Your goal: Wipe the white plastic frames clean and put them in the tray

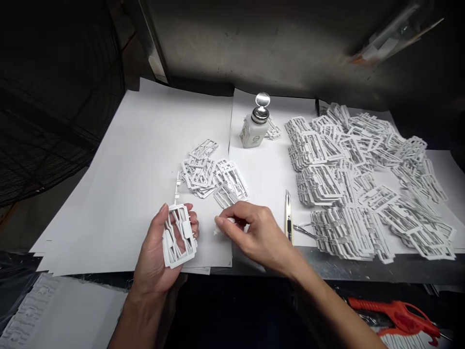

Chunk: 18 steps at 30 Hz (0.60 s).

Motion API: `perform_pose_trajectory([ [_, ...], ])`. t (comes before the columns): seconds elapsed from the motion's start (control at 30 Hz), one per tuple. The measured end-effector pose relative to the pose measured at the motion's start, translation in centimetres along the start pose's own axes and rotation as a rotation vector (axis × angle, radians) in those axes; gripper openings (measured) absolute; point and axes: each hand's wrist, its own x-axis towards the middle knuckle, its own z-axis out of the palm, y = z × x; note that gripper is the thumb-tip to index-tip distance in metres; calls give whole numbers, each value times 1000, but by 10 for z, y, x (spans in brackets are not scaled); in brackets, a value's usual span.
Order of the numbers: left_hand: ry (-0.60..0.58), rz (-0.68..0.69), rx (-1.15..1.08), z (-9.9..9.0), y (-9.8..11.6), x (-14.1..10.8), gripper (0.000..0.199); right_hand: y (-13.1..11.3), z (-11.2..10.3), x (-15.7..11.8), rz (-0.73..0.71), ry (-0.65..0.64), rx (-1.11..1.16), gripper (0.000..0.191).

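Note:
My left hand (156, 257) is wrapped round a stack of white plastic frames (178, 235), tilted up with thin bars inside. A narrow white strip (177, 189) sticks up behind the stack. To the right, my right hand (254, 230) has its thumb and forefinger pinched together; a small white bit shows by the fingers, too small to name. Just beyond both hands, a loose pile of white frames (199, 170) lies on the paper sheets (123, 184).
A bottle with a raised metal lid (254, 128) stands behind the pile. A box cutter (288, 218) and metal tweezers (305, 231) lie right of my right hand. Heaped white frames (341, 232) fill the right side. An orange-handled tool (403, 315) is at bottom right.

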Motion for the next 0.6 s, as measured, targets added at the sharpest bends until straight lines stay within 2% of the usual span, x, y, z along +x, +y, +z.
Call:
perform_pose_trajectory([
  [0.07, 19, 16, 2, 0, 2, -1, 34, -5, 9, 4, -81, -10, 48, 7],
  [0.13, 23, 29, 2, 3, 1, -1, 31, -10, 18, 9, -150, 17, 62, 11],
  [0.23, 13, 77, 16, 10, -3, -1, 25, -13, 27, 15, -182, 51, -15, 13],
  [0.3, 1, 87, 35, 12, -5, -1, 24, -13, 30, 14, -165, 12, -85, 12],
  [0.47, 31, 30, 63, 8, -2, 1, 32, -13, 21, -8, -81, -231, -83, 11],
  [0.53, 40, 6, 68, 6, 0, 1, 33, -13, 15, -14, -37, -255, -38, 9],
  [0.6, 29, -2, 82, 5, 1, 0, 34, -12, 12, -14, -1, -204, 1, 9],
])
